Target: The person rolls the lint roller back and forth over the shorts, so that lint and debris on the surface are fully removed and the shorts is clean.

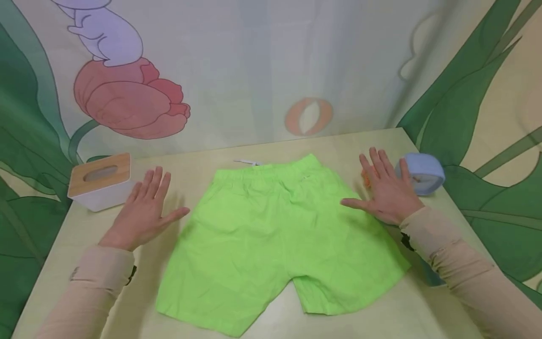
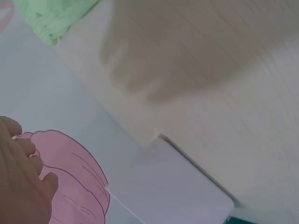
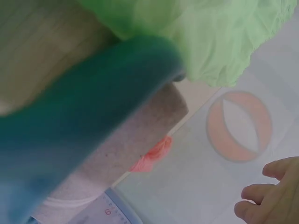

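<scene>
Bright green shorts (image 1: 271, 235) lie spread on the table, waistband toward the back wall and legs toward me. A pale drawstring (image 1: 247, 162) sticks out behind the waistband. My left hand (image 1: 146, 207) is held over the table left of the shorts, fingers straight and thumb out, casting a shadow seen in the left wrist view. On the other side, my right hand (image 1: 387, 190) hovers with spread fingers, its thumb over the shorts' right edge. Neither hand holds anything. In the right wrist view the hand (image 3: 275, 196) shows only partly, at the lower right.
A white tissue box (image 1: 101, 183) with a wooden lid stands at the left. At the right are a blue clock (image 1: 423, 174) and an orange item (image 1: 367, 176), partly behind my right hand. A teal object (image 3: 93, 93), kind unclear, lies beneath my right forearm. A printed curtain (image 1: 237, 70) hangs behind.
</scene>
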Demonstrator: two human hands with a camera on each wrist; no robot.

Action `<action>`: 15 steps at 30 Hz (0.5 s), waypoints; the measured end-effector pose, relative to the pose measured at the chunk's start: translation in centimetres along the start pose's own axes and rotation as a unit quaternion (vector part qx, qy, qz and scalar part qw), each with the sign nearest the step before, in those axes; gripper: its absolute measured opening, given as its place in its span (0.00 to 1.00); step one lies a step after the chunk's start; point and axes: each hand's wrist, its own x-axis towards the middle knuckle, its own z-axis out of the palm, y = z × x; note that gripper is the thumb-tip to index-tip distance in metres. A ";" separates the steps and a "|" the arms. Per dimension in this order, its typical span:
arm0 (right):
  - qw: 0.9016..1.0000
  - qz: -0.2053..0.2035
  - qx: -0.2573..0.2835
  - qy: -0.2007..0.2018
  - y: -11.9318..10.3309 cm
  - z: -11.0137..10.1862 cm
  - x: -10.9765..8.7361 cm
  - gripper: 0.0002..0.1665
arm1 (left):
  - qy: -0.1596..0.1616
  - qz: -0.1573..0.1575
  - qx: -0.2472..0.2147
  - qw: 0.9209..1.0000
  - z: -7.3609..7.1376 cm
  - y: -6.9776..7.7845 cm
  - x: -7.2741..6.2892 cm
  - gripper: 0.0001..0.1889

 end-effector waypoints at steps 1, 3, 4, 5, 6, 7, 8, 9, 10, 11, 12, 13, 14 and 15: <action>1.000 0.003 0.009 -0.001 -0.1 0.0 -0.3 0.67 | -0.003 0.003 -0.007 1.000 0.2 0.2 -0.2 0.50; 0.999 0.011 0.036 -0.003 -0.3 0.0 -1.4 0.65 | -0.017 0.012 -0.034 0.999 0.7 0.7 -0.7 0.49; 0.999 0.017 0.051 0.001 -0.3 0.0 -2.3 0.64 | -0.027 0.015 -0.049 0.998 0.9 1.1 -1.0 0.48; 0.997 0.023 0.068 0.005 -0.2 0.0 -3.2 0.63 | -0.039 0.020 -0.068 0.997 1.2 1.4 -1.4 0.47; 0.996 0.030 0.084 0.010 -0.1 0.1 -4.3 0.61 | -0.050 0.025 -0.085 0.995 1.4 1.8 -1.9 0.46; 0.995 0.037 0.095 0.016 0.1 0.1 -5.4 0.60 | -0.060 0.028 -0.096 0.993 1.8 2.0 -2.5 0.45; 0.993 0.047 0.103 0.016 0.3 0.2 -6.6 0.59 | -0.070 0.029 -0.108 0.991 2.0 2.3 -3.1 0.44; 0.993 0.058 0.106 0.017 0.5 0.2 -7.7 0.57 | -0.077 0.028 -0.118 0.990 2.3 2.5 -3.8 0.43; 0.992 0.067 0.106 0.016 0.8 0.3 -8.7 0.56 | -0.081 0.025 -0.125 0.989 2.6 2.7 -4.5 0.42; 0.991 0.078 0.104 0.010 1.0 0.5 -9.6 0.55 | -0.081 0.023 -0.133 0.988 2.9 2.9 -5.3 0.42; 0.991 0.088 0.101 0.004 1.3 0.7 -10.5 0.55 | -0.079 0.019 -0.137 0.987 3.3 2.9 -6.0 0.42; 0.990 0.099 0.097 0.000 1.7 0.9 -11.3 0.54 | -0.079 0.013 -0.141 0.987 3.7 3.0 -6.9 0.42; 0.988 0.115 0.098 -0.016 2.0 1.1 -12.1 0.54 | -0.083 0.006 -0.153 0.985 4.0 3.0 -7.8 0.43; 0.986 0.127 0.100 -0.031 2.3 1.5 -12.7 0.54 | -0.085 -0.002 -0.164 0.983 4.3 3.0 -8.6 0.45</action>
